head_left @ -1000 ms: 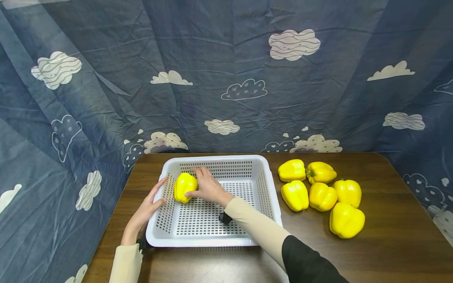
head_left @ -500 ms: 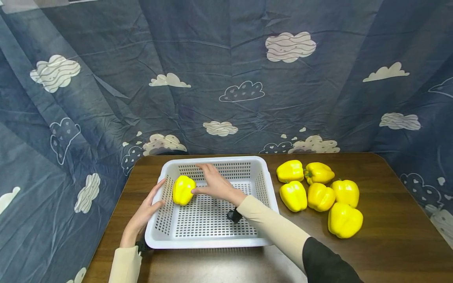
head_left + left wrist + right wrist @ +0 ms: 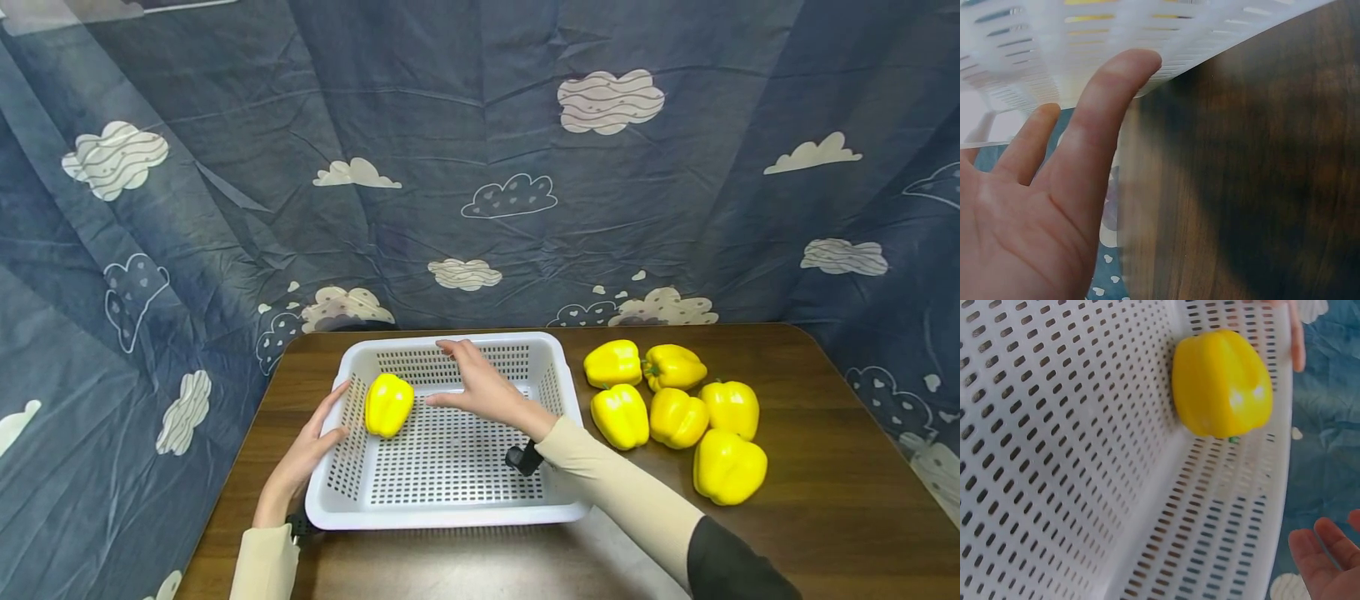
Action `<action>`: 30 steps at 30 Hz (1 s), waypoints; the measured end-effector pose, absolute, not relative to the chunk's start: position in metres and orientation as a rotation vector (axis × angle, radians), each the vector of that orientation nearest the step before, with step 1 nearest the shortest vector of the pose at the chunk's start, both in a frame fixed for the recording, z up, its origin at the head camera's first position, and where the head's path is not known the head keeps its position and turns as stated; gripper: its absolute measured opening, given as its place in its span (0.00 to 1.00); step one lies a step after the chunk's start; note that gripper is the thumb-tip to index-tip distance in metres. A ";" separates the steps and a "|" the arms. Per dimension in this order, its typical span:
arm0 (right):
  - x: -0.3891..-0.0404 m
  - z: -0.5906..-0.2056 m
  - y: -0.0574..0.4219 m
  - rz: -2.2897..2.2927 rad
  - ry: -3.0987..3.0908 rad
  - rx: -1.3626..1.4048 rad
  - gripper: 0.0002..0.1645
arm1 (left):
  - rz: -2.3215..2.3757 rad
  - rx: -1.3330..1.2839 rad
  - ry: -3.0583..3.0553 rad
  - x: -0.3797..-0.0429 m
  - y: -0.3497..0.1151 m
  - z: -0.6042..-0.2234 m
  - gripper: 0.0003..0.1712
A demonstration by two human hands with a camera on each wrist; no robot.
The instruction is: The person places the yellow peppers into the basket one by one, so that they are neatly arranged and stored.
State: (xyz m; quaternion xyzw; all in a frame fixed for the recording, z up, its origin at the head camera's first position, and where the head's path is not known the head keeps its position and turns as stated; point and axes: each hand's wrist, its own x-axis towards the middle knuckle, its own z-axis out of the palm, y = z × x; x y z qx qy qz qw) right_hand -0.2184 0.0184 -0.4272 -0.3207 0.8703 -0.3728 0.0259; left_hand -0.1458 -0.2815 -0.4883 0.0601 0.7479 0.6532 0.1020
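Note:
A yellow bell pepper (image 3: 389, 405) lies inside a white perforated plastic basket (image 3: 450, 520), against its left wall; the right wrist view shows this pepper (image 3: 1219, 384) up close. My right hand (image 3: 489, 390) is over the basket, thumb and fingers spread, apart from the pepper and holding nothing. My left hand (image 3: 303, 454) is at the outside of the basket's left wall with its fingers fairly straight. In the left wrist view, the thumb of the left hand (image 3: 1041, 206) lies along the slotted wall.
Several yellow bell peppers (image 3: 678, 417) are grouped on the brown wooden table (image 3: 840, 467), right of the basket. A dark blue cloth (image 3: 420, 242) with cloud prints hangs behind the table's far edge.
My right hand has let go of the pepper in the basket and moved right, its fingers spreading. The left hand and the grouped peppers stay where they were.

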 end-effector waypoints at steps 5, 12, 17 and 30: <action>-0.217 -0.420 0.033 -1.257 2.664 -0.970 0.52 | 1.941 0.180 2.200 -0.145 -0.282 -0.489 0.39; -0.214 -0.411 0.056 -1.364 2.643 -0.960 0.51 | 1.934 0.154 2.207 -0.144 -0.280 -0.488 0.39; -0.212 -0.405 0.072 -1.427 2.632 -0.973 0.49 | 1.936 0.156 2.207 -0.143 -0.280 -0.488 0.39; -0.205 -0.402 0.113 -1.443 2.710 -0.918 0.47 | 1.941 0.146 2.209 -0.144 -0.280 -0.488 0.39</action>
